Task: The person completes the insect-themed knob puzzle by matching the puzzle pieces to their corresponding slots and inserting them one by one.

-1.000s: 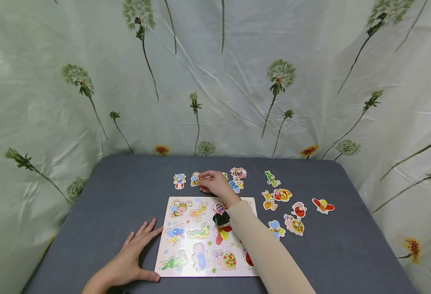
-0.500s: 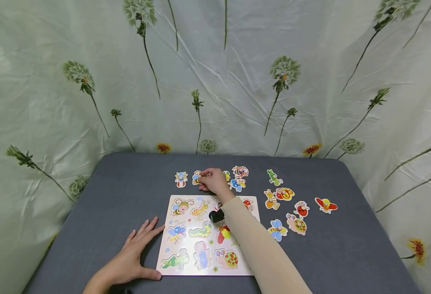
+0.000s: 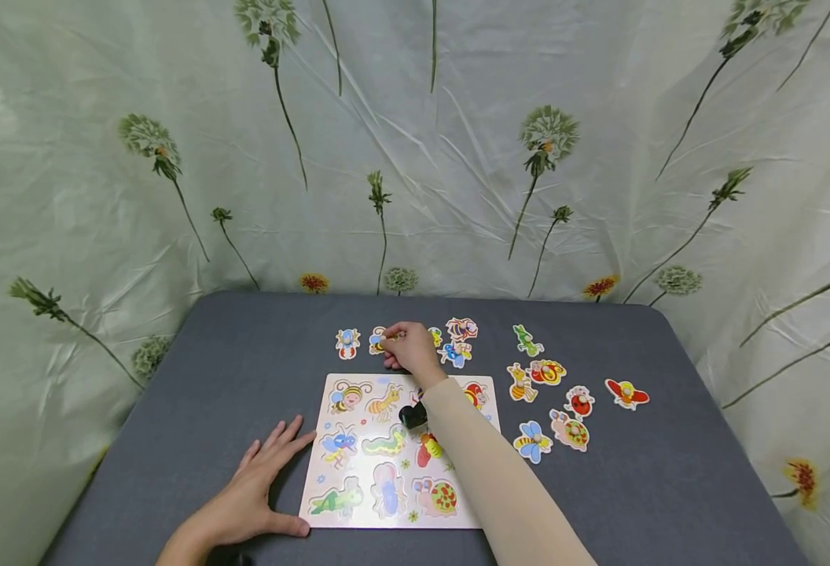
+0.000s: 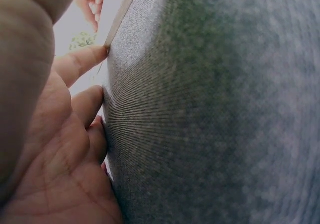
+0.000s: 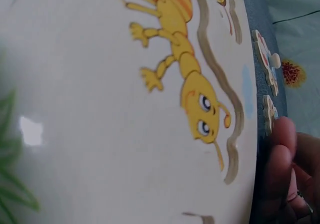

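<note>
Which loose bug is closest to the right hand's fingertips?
The striped bee piece, just right of the leftmost loose piece. The right hand has its fingertips there; others lie farther off.

The puzzle board is pale pinkish white with a multicoloured insect pattern; beyond the board, a bee piece shows yellow, blue and dark stripes; right of the board are a red-winged yellow piece and a green piece; over the board, the sleeve is cream; beneath, the tabletop is dark grey-blue; behind, the curtain is pale grey-green with a dandelion pattern
</note>
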{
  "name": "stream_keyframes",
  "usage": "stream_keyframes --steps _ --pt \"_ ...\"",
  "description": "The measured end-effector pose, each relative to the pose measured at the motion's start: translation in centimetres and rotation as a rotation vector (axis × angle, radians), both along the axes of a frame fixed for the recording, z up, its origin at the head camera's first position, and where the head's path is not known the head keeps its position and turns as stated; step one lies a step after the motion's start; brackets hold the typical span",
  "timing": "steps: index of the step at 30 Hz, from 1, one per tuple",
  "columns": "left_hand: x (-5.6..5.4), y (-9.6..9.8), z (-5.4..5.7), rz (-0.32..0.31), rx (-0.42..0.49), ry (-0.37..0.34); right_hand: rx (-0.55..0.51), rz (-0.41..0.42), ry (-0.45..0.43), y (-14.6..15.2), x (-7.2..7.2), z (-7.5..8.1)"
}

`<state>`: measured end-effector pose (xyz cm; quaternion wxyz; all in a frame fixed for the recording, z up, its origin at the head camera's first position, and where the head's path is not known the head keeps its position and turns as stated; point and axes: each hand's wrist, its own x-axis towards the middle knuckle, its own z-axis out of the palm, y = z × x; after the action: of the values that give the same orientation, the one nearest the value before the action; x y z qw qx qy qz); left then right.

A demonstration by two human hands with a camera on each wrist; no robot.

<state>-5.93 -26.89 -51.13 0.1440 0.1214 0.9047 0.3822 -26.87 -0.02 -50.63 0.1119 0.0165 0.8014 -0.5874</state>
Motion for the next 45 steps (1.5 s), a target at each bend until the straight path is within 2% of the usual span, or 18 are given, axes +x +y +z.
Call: stream_keyframes --steps 5,18,29,36,45 --pt "-0.18 0.0 0.01 -0.003 -0.019 0.008 0.098 0.007 0.012 -0.02 -0.07 0.32" --pt "-0.09 0.22 0.35 -0.008 -0.009 0.022 0.154 0.015 -0.003 0.08 -0.39 0.46" --pt "0.1 0.25 0.37 0.003 -0.03 0.019 0.307 0.053 0.108 0.05 0.0 0.51" --pt "0.23 0.21 0.12 0.009 -0.029 0.026 0.289 0.058 0.13 0.11 0.09 0.29" --pt "0.29 0.29 0.22 0.013 -0.044 0.016 0.213 0.095 0.099 0.69 0.32 0.41"
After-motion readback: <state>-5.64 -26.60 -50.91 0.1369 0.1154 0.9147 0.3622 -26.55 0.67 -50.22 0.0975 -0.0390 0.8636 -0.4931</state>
